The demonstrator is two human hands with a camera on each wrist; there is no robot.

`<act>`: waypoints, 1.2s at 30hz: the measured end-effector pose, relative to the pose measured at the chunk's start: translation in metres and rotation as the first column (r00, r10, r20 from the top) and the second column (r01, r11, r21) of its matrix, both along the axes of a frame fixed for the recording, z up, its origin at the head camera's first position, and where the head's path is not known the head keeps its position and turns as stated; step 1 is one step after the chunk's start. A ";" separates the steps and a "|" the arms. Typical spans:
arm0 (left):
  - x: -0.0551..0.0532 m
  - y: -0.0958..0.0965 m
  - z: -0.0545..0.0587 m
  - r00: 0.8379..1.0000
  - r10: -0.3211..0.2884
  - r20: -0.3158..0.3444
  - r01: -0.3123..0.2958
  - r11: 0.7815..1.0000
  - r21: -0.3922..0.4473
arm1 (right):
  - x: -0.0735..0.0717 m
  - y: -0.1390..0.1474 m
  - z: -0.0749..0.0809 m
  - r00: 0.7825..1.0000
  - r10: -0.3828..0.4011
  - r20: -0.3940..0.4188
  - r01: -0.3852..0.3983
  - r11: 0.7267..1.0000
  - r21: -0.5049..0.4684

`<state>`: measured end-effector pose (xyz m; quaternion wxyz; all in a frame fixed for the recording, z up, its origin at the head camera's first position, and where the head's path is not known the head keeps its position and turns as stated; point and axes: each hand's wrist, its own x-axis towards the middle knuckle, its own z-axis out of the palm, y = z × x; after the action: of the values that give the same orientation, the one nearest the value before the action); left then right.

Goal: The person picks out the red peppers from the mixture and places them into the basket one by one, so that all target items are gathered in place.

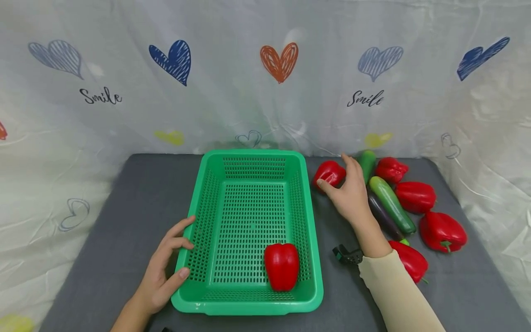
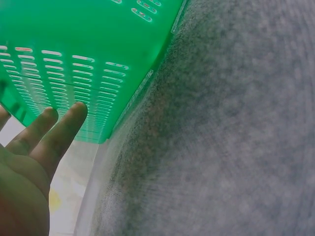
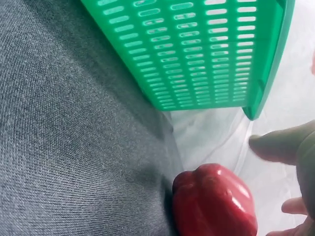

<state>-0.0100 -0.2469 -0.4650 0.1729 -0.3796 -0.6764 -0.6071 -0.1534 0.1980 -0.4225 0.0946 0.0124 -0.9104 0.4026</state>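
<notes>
A green plastic basket [image 1: 253,221] with slotted walls stands in the middle of the table. One red bell pepper [image 1: 281,267] lies in its near right corner. At the basket's left rim is my left hand [image 1: 163,269], its fingers spread; the left wrist view shows fingertips [image 2: 78,109] against the slotted outer wall. My right hand [image 1: 349,193] hovers over another red bell pepper [image 1: 329,174] beyond the basket's right side. Its thumb and fingers are spread around that pepper in the head view, while the right wrist view shows a gap between thumb [image 3: 275,143] and pepper [image 3: 214,201].
To the right lie two green cucumber-like vegetables [image 1: 392,205], a dark eggplant [image 1: 382,213] and several more red bell peppers [image 1: 443,232]. A black strap device [image 1: 347,255] is at the right wrist. Behind the grey table [image 1: 108,230] hangs a pale curtain [image 1: 232,101] printed with hearts.
</notes>
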 end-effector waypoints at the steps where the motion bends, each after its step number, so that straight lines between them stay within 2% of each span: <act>1: 0.000 0.000 0.000 1.000 0.002 0.001 -0.002 1.000 -0.001 | 0.000 0.000 -0.001 1.000 0.002 0.013 -0.002 1.000 0.006; 6: 0.000 0.000 0.000 1.000 0.004 0.007 -0.004 1.000 -0.004 | -0.001 0.001 -0.005 0.998 0.013 0.057 -0.015 0.999 0.038; 13: 0.001 0.000 0.000 1.000 0.004 0.015 -0.004 1.000 -0.007 | -0.003 0.004 -0.010 0.998 0.007 0.067 -0.010 0.999 0.052; 29: 0.002 -0.001 -0.002 1.000 0.019 0.008 -0.019 1.000 -0.014 | -0.004 0.005 -0.007 0.998 0.013 0.064 -0.016 0.998 0.055; 36: 0.001 -0.001 -0.001 1.000 0.027 0.012 -0.026 0.999 -0.025 | -0.003 0.009 -0.007 0.999 -0.003 0.035 0.002 0.999 0.045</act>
<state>-0.0092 -0.2478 -0.4663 0.1721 -0.3688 -0.6898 -0.5987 -0.1561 0.2067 -0.4292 0.0790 0.0064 -0.9207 0.3822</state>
